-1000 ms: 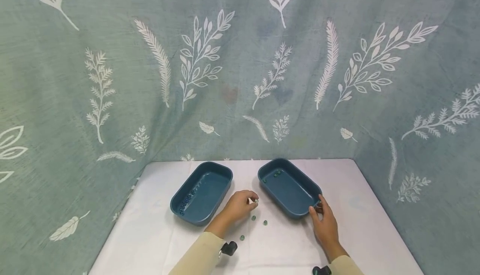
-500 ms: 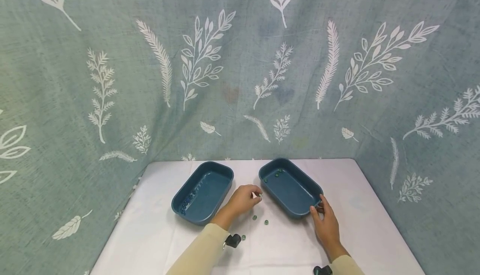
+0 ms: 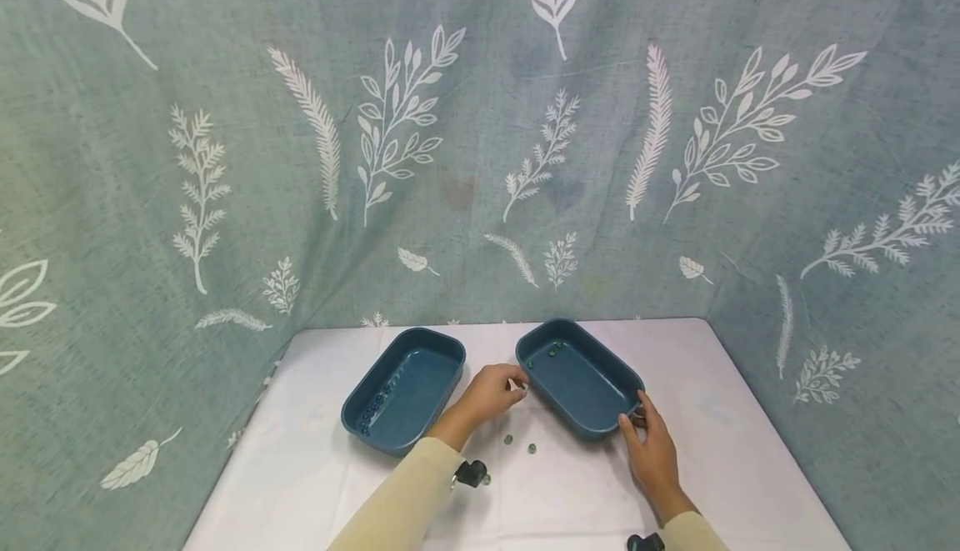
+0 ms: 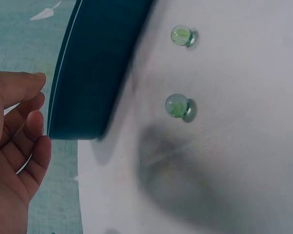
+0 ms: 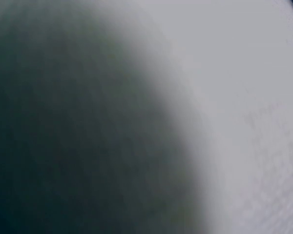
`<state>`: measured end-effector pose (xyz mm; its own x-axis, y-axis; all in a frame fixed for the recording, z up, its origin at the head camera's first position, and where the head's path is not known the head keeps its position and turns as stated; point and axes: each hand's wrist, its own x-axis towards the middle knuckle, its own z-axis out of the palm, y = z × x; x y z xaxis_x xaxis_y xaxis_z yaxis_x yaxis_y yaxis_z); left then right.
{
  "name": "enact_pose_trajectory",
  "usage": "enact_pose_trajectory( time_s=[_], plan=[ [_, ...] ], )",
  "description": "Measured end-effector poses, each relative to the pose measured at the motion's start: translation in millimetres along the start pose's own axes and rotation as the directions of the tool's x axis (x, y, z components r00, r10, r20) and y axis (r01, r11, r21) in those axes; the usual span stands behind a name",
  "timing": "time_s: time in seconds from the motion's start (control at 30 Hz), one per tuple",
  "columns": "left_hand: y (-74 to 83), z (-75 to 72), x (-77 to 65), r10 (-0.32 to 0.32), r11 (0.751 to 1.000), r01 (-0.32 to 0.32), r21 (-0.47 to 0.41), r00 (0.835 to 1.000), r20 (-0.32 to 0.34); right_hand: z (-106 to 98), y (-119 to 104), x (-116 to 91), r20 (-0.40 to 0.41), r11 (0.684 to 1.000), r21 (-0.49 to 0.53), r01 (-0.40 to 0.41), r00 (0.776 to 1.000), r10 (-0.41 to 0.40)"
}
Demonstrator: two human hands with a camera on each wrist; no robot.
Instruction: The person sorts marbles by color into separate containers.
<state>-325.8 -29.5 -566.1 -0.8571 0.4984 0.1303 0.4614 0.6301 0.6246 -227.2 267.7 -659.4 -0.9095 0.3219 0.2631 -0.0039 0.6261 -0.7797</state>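
My left hand (image 3: 491, 391) pinches a small glass marble (image 3: 525, 385) at the near left rim of the right blue tray (image 3: 588, 388). In the left wrist view, the curled fingers (image 4: 36, 161) reach the rim of the tray (image 4: 95, 73), and the marble is hidden. My right hand (image 3: 651, 447) grips the same tray by its near right corner, thumb and fingers spread around it. Inside that tray lie a few green marbles (image 3: 552, 353). Loose green marbles rest on the white cloth: one marble (image 3: 508, 439) beside another (image 3: 532, 448), and a third marble (image 3: 487, 478) partly behind the left wrist camera.
A second blue tray (image 3: 420, 401) stands at the left, with several dark blue marbles (image 3: 372, 408) along its left side. White cloth (image 3: 570, 501) covers the table, and a leaf-patterned curtain (image 3: 480, 159) rises behind. The right wrist view is mostly a dark blur over white cloth.
My left hand has moved right and away from me with the marble, from above the cloth to the right tray's rim. The right hand stays at its corner.
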Motion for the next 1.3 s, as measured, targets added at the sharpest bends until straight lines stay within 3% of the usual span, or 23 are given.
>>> enact_pose_trajectory(
  time_s=[0.43,0.7,1.3],
  plan=[
    [-0.2,-4.5,17.2,0.049,0.994,-0.05,0.096,0.999,0.006,-0.3,-1.2,-0.8,-0.005,1.0,0.007,0.002,1.0,-0.002],
    [4.2,-7.9,28.2,0.038,0.996,-0.039,0.076,0.999,0.01,-1.5,-0.5,0.1,-0.007,1.0,0.002,0.001,1.0,-0.001],
    [1.0,7.1,36.8,-0.007,1.0,0.007,0.022,0.999,0.032,-0.9,-2.9,1.8,0.036,0.998,-0.013,-0.059,0.998,0.059]
  ],
)
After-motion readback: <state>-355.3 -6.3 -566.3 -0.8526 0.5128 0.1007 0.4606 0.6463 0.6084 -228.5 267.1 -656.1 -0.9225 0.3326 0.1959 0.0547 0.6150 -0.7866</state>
